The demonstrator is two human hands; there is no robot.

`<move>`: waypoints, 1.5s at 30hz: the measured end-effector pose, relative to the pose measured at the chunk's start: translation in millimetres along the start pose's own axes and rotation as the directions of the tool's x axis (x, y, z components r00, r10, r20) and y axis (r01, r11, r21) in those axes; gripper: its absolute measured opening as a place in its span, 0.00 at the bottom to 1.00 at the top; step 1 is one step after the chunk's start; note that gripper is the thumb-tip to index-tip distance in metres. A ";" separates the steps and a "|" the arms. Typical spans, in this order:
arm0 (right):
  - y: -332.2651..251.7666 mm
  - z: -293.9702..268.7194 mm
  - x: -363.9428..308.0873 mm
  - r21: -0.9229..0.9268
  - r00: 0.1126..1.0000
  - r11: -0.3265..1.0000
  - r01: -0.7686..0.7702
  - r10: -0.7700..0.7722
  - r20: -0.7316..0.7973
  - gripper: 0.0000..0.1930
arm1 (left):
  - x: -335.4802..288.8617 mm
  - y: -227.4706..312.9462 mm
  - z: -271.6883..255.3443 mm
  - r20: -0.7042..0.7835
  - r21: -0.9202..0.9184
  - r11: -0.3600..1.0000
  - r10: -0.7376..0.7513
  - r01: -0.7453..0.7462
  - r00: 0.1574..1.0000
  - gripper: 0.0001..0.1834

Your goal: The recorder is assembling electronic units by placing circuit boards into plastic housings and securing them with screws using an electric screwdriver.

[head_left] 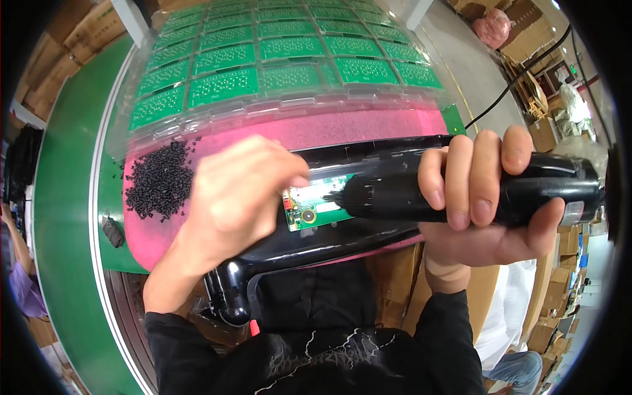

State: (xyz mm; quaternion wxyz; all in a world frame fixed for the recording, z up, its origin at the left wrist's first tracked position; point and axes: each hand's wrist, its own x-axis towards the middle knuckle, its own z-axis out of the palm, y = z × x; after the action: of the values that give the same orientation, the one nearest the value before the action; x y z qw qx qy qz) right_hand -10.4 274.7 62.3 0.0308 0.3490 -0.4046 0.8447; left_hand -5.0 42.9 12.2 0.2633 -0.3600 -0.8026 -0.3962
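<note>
Tool (pixel 388 199) is gripped by the right hand (pixel 486 181), right of centre, its tip above a board (pixel 322 216) set in a black shell (pixel 322 243) mid-frame. The left hand (pixel 237 187) is curled beside it; whether anything is pinched cannot be told.

Got the right hand (pixel 484 204) curled in a grip, left hand (pixel 234 187) bent inward, pretty blurry, maybe pinching tbh.

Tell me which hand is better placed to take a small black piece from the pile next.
Probably the left hand: it is nearer the pile of small black pieces, while the right hand is wrapped around a black tool.
</note>
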 end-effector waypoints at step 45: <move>12.4 -6.5 -1.4 0.038 1.000 0.999 -0.031 0.031 -0.004 0.19 | -2.2 -1.3 -0.2 0.558 0.037 0.916 -0.351 0.400 0.752 0.09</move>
State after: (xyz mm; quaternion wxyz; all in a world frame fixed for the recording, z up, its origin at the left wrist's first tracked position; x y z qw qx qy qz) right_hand -17.1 271.4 50.4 0.0121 0.3414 -0.3939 0.8533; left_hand -4.7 41.3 10.1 -0.0806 -0.3011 -0.8821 -0.3532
